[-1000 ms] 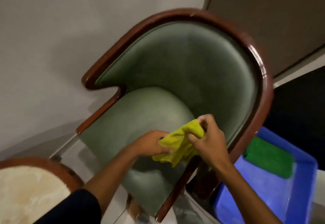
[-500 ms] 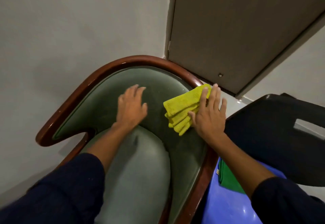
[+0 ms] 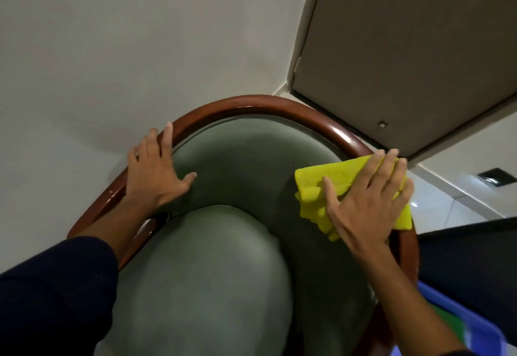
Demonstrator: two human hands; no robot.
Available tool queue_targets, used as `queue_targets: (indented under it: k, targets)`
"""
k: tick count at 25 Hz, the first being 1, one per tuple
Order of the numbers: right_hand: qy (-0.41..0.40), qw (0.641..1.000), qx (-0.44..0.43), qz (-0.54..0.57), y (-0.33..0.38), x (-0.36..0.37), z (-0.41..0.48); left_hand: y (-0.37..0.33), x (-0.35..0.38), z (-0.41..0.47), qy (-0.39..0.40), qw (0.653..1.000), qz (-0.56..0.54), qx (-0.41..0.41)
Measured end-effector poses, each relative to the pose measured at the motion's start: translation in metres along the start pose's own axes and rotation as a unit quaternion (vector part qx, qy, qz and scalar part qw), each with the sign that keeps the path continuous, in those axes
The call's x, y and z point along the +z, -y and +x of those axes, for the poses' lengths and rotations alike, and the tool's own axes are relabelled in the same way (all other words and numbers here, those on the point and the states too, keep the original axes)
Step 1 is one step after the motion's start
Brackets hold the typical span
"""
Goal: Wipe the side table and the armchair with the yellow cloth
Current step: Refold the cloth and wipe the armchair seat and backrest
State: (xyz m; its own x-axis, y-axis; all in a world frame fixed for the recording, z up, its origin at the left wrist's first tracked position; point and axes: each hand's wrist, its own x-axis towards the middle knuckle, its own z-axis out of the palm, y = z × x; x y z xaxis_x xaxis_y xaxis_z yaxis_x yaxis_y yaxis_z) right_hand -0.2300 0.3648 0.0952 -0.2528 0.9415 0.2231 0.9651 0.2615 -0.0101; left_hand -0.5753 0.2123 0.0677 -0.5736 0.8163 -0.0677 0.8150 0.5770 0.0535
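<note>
The armchair (image 3: 240, 171) fills the middle of the view, with green upholstery and a curved glossy brown wooden rim. The folded yellow cloth (image 3: 330, 176) lies against the right inner side of the backrest, up by the rim. My right hand (image 3: 366, 201) presses flat on the cloth with fingers spread. My left hand (image 3: 154, 171) rests open on the left part of the rim and backrest, holding nothing. The side table is out of view.
A grey wall stands behind the chair and a brown door (image 3: 405, 48) at the upper right. A dark chair (image 3: 470, 257) sits close on the right. A blue bin (image 3: 481, 330) with something green inside is at the lower right corner.
My right hand has slid the cloth rightwards along the backrest to the rim. My left hand has moved from the backrest out to the left rim. The view has tilted closer over the chair.
</note>
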Motion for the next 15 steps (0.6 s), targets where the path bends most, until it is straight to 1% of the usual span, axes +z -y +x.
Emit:
queue_targets:
  k: [1, 3, 5, 6, 7, 8, 10, 11, 12, 13, 14, 15]
  targets:
    - [-0.010, 1.000, 0.000, -0.009, 0.008, 0.004, 0.010, 0.001, 0.000, -0.001, -0.006, 1.000, -0.005, 0.007]
    - [-0.026, 0.999, -0.025, -0.016, 0.038, 0.014, 0.037, 0.002, -0.002, -0.001, -0.004, 1.000, -0.012, 0.017]
    - [-0.041, 0.997, -0.071, 0.015, 0.084, 0.020, 0.068, 0.004, -0.005, -0.001, 0.008, 1.000, -0.016, 0.021]
    - [-0.052, 0.992, -0.108, 0.024, 0.110, 0.023, 0.080, 0.005, -0.005, -0.001, 0.014, 0.999, -0.020, 0.023]
    - [-0.067, 0.984, -0.162, 0.026, 0.138, 0.028, 0.087, 0.005, -0.004, -0.001, 0.017, 0.999, -0.024, 0.029]
    - [-0.081, 0.968, -0.235, 0.027, 0.165, 0.033, 0.089, 0.005, -0.004, -0.001, 0.017, 0.999, -0.028, 0.034]
    - [-0.105, 0.911, -0.398, 0.003, 0.196, 0.047, 0.076, 0.006, -0.002, 0.000, 0.016, 0.999, -0.037, 0.034]
    - [-0.100, 0.877, -0.470, -0.022, 0.195, 0.055, 0.067, 0.007, -0.002, 0.001, 0.018, 0.998, -0.040, 0.035]
    - [-0.090, 0.846, -0.523, -0.054, 0.181, 0.062, 0.059, 0.008, -0.002, 0.000, 0.022, 0.998, -0.041, 0.037]
    - [-0.082, 0.829, -0.547, -0.088, 0.161, 0.067, 0.056, 0.009, -0.002, 0.000, 0.026, 0.998, -0.039, 0.040]
    - [-0.076, 0.836, -0.533, -0.108, 0.138, 0.070, 0.051, 0.010, -0.001, 0.000, 0.028, 0.998, -0.036, 0.044]
    - [-0.076, 0.855, -0.499, -0.118, 0.115, 0.073, 0.045, 0.011, -0.001, 0.000, 0.029, 0.998, -0.034, 0.045]
